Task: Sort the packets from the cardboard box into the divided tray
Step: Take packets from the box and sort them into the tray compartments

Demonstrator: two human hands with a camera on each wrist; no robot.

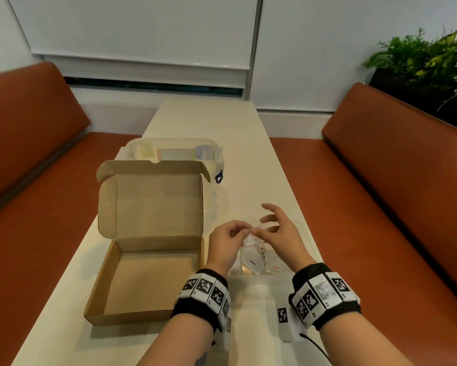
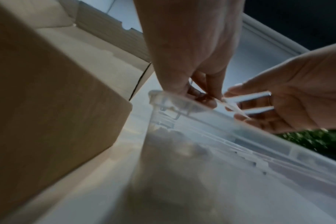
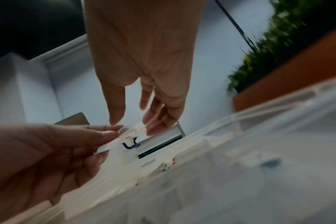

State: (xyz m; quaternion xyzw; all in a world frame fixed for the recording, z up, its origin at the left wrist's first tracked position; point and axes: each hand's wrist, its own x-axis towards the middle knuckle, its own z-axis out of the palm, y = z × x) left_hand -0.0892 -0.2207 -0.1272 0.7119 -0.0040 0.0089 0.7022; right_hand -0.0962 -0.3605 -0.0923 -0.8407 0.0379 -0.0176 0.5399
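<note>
The cardboard box (image 1: 148,281) lies open on the table with its lid up and nothing inside. Right of it is the clear divided tray (image 1: 251,294), whose rim (image 2: 220,136) shows in the left wrist view. In the tray lie a white packet marked Pepper (image 1: 252,262) and a red-lettered packet (image 1: 274,268). Above the tray my left hand (image 1: 244,229) pinches a small white packet (image 1: 249,237) between thumb and fingers. My right hand (image 1: 267,225) hovers with its fingers spread and straight. Its fingertips (image 3: 155,121) are at the packet's (image 3: 125,136) free end, without closing on it.
A clear plastic container (image 1: 174,151) with a blue clip stands behind the box. Orange benches run along the left (image 1: 37,207) and the right (image 1: 393,180) of the narrow table (image 1: 208,120). A green plant (image 1: 420,56) is at the far right.
</note>
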